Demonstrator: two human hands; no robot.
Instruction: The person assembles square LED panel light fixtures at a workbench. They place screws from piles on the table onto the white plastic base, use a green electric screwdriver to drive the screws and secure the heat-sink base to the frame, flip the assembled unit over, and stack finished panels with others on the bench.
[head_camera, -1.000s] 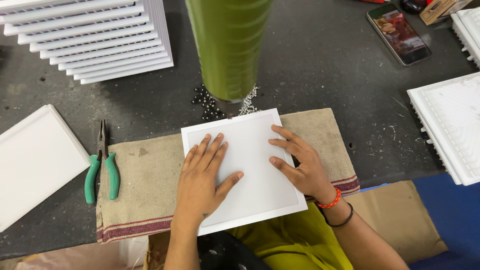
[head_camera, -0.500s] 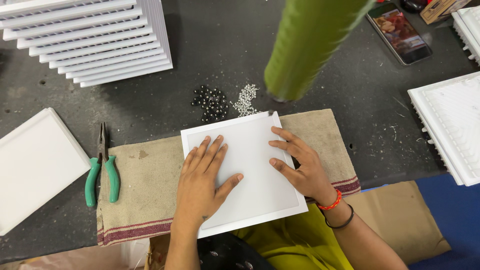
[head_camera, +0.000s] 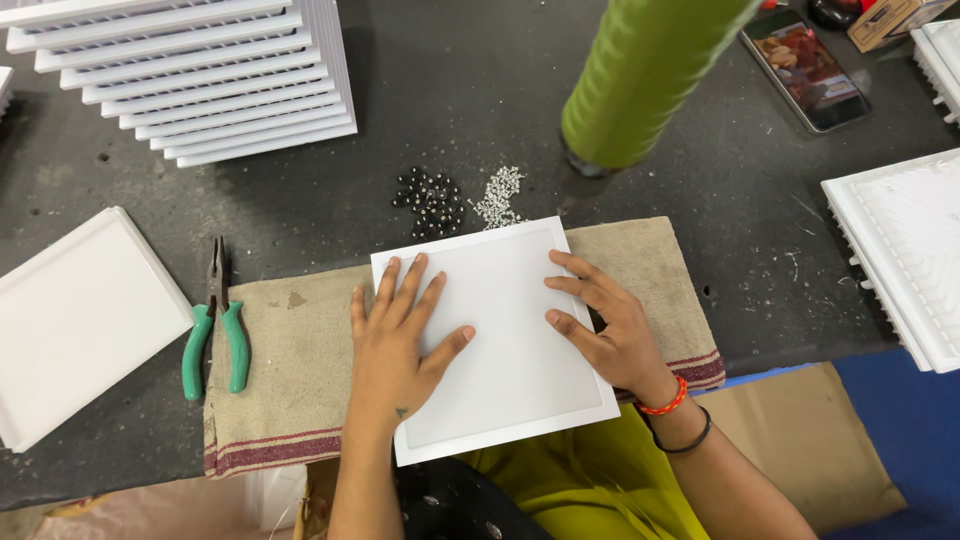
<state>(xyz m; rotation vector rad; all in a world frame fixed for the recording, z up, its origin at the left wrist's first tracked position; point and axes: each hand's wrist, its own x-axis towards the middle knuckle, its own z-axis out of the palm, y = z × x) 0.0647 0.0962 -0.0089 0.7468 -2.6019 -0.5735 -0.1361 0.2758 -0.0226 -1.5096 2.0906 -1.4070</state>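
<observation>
A square white panel (head_camera: 500, 300) lies on a beige cloth (head_camera: 290, 370) at the near edge of the dark table. My left hand (head_camera: 395, 345) rests flat on the panel's left half, fingers spread. My right hand (head_camera: 605, 325) presses on the panel's right edge, fingers apart, with a red and a black band on the wrist. Neither hand grips anything. Just beyond the panel sit a small heap of black beads (head_camera: 430, 200) and a heap of small silver screws (head_camera: 497, 195).
A green cylinder (head_camera: 650, 75) hangs above the table behind the panel. Green-handled pliers (head_camera: 215, 320) lie left of the cloth, beside a white tray (head_camera: 75, 320). White panels are stacked at the back left (head_camera: 200, 80) and at the right (head_camera: 900, 250). A phone (head_camera: 805, 70) lies at the back right.
The green cylinder has swung from over the beads to the right, uncovering the beads and screws. Both hands and the panel have stayed put.
</observation>
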